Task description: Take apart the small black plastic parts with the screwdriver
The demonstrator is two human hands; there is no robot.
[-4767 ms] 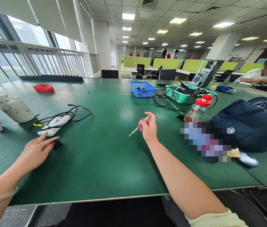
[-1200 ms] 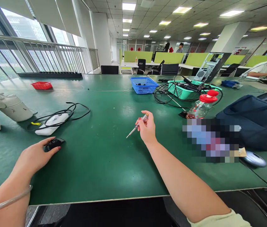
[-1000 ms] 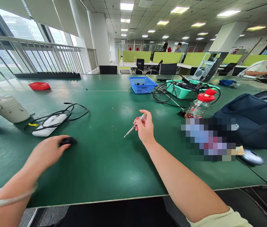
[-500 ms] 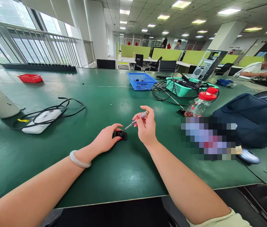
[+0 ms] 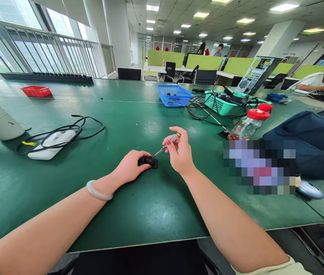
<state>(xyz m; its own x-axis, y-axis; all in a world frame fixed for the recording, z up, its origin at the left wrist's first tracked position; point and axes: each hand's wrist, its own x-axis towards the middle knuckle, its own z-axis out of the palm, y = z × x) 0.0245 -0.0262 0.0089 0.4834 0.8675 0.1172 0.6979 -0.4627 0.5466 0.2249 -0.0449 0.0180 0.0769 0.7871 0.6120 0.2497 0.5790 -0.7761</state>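
Note:
On the green tabletop [image 5: 116,225], my left hand [image 5: 129,167] grips a small black part [image 5: 154,164] between thumb and fingers; its exact kind is too small to make out. My right hand [image 5: 180,152] is closed round a screwdriver [image 5: 171,141], with its handle's end up near the forefinger. The screwdriver's thin shaft slants down to the left, and its tip meets the top of the black part or lies very close to it. My left fingers cover some of the part.
Left of my hands are a white device [image 5: 53,143] with a black cable and a pale bottle [image 5: 0,121]. Beyond lie a red tray [image 5: 36,91], a blue basket [image 5: 175,98] and a green basket [image 5: 222,106] with cables. A red-lidded jar [image 5: 246,126] and dark bag [image 5: 308,143] stand right.
The whole view has shifted slightly. My left hand still holds the black part, and the screwdriver stays in my right hand with its tip at the part.

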